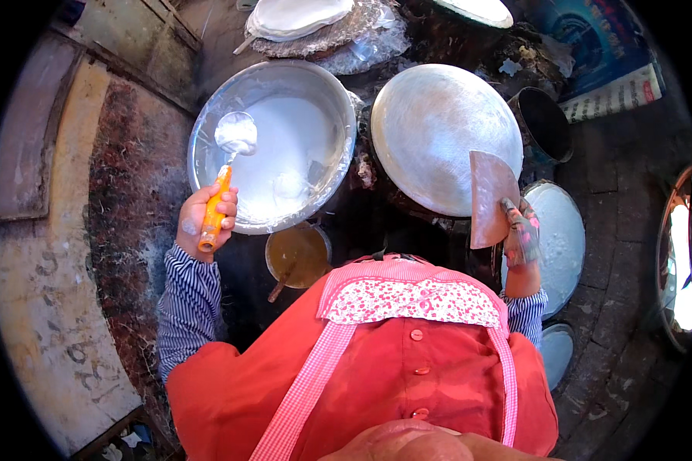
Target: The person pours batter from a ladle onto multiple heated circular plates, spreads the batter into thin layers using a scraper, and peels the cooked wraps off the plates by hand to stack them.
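My left hand (207, 219) is closed on the orange handle (217, 207) of a metal ladle (235, 132), which holds white batter above a wide metal basin (292, 131) of white liquid. In my right hand (523, 234), whose fingers look partly covered, is a brown, curved-edged flat scraper (488, 188), held over the right edge of a pale round metal griddle (430, 127). Below the basin sits a smaller bowl of yellowish liquid (304, 246) with a stick or handle in it.
More round plates with white tops (300, 17) stand at the back. A dark metal cylinder (546, 123) and pale round surfaces (553, 238) are on the right, along with an oval framed object (677, 253). A stained wall or board (54, 292) runs along the left.
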Available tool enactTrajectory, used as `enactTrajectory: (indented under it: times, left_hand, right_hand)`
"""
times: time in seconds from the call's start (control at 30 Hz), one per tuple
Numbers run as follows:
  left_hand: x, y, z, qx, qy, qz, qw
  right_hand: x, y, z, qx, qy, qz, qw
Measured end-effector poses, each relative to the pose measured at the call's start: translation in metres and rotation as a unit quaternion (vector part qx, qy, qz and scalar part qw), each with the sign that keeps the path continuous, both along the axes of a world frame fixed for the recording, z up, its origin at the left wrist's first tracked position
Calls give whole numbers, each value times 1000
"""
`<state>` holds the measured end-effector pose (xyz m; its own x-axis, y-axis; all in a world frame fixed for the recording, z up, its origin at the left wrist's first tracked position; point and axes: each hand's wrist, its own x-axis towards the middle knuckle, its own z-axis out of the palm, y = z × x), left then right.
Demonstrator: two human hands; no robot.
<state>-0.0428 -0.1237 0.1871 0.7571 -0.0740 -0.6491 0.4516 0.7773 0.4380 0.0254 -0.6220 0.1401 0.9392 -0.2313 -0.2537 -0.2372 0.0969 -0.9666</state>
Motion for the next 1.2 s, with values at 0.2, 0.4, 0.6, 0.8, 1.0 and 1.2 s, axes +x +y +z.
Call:
enactTrajectory:
  times: [0.2,0.4,0.6,0.8,1.0,1.2]
  left_hand:
    - [22,-40,56,-2,-51,-106,993]
    - [89,-109,55,-44,-166,-244,954]
    - [185,-189,-16,-53,-174,-391,902]
    - [241,-263,-91,180,-193,-495,828]
    - [258,-255,-145,684,-451,-389,421]
    - [280,-234,-134,764,-491,-325,264]
  right_hand:
    - [-16,-13,3,160,-88,26,983]
    - [-26,-43,-25,87,-58,-76,992]
    - [-24,-55,-54,93,25,-190,977]
    - [-33,-46,-44,135,-13,-247,959]
    - [-23,-52,-61,88,-39,-255,962]
    - [30,-45,-92,-69,-39,-231,970]
